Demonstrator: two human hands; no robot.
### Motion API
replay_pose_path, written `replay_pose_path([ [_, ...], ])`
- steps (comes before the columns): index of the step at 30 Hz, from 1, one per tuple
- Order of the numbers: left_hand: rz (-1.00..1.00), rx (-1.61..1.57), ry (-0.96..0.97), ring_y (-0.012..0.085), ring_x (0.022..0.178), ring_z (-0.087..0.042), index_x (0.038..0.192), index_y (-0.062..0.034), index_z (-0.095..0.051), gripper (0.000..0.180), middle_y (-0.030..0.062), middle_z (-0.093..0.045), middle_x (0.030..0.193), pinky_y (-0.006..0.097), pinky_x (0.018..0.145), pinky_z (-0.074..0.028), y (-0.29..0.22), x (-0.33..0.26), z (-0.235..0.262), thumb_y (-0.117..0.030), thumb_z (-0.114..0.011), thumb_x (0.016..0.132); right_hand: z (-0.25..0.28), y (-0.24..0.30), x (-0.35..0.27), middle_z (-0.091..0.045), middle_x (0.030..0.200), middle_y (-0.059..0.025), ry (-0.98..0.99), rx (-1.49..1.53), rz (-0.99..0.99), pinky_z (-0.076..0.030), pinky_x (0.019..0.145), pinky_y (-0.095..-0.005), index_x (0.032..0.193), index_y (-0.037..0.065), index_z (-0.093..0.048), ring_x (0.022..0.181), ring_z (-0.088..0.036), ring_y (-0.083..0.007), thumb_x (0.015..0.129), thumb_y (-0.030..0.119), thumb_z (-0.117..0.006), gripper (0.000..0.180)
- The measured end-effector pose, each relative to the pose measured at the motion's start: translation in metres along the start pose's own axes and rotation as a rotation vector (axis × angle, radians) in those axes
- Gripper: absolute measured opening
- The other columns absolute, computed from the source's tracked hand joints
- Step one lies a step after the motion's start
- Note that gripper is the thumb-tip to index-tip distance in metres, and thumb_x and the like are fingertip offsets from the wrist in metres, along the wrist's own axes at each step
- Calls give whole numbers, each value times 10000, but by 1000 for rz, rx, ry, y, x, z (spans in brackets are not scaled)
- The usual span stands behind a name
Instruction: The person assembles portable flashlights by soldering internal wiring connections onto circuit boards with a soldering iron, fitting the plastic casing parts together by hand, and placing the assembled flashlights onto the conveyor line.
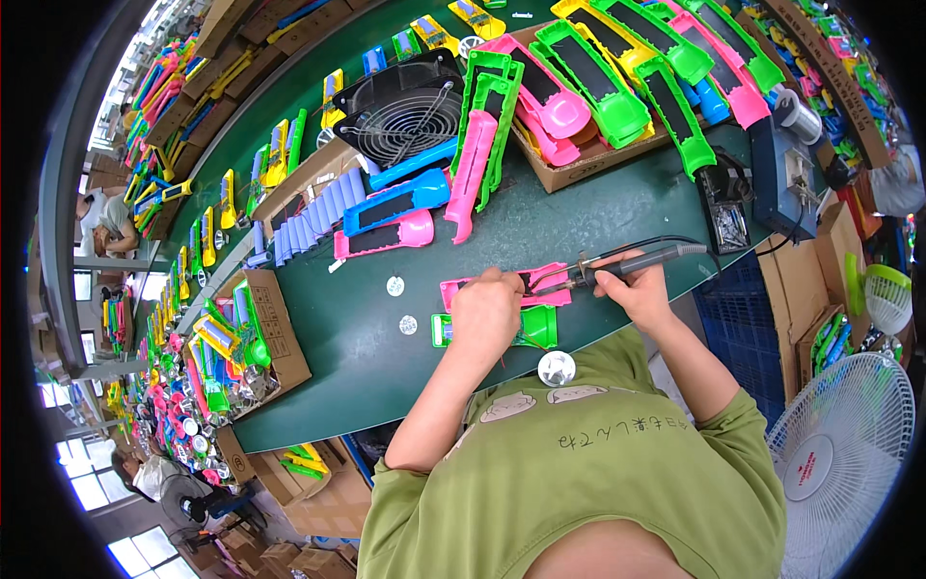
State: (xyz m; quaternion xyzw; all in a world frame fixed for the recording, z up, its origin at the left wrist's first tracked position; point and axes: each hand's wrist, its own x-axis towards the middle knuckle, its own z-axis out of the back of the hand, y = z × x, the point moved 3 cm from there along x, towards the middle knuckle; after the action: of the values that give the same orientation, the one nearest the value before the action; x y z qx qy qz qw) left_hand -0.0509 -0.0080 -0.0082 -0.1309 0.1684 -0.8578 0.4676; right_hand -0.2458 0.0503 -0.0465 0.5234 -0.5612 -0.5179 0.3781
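My right hand (632, 289) grips a soldering iron (666, 257) by its grey handle. The iron's metal tip reaches down over a pink plastic casing (552, 297) on the green table. My left hand (487, 314) is closed above the casing's left part, its fingertips bent down and hidden, so what they pinch cannot be seen. Just nearer to me, partly under that hand, lies a green casing (542, 326). A shiny round reflector (557, 368) sits at the table's front edge. Two small round discs (395, 287) lie left of my left hand.
Pink and blue casings (396, 206) lie beyond my hands, beside lilac cylinders (316, 214). Behind stands a black fan (410, 124). A cardboard box (598, 166) overflows with casings. A solder spool (797, 118) and a blue-grey unit (777, 183) stand right. A white fan (841, 463) is beside me.
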Motion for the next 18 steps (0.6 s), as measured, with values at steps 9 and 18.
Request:
replay_pose_path([
  [9, 13, 23, 13, 269, 615, -584, 709, -93, -629, 29, 89, -573, 691, 367, 559, -466, 0, 1, -1, -110, -609, 700, -1, 0, -4, -599, 774, -90, -17, -28, 19, -484, 581, -233, 891, -49, -576, 616, -594, -123, 775, 25, -612, 142],
  [18, 39, 46, 19, 272, 616, -590, 699, -85, -645, 42, 96, -587, 696, 365, 570, -471, 1, 2, -2, -98, -606, 689, -18, 27, -39, -632, 816, -117, -102, -155, 249, -489, 633, -246, 959, -30, -542, 686, -637, -153, 791, 31, -611, 191],
])
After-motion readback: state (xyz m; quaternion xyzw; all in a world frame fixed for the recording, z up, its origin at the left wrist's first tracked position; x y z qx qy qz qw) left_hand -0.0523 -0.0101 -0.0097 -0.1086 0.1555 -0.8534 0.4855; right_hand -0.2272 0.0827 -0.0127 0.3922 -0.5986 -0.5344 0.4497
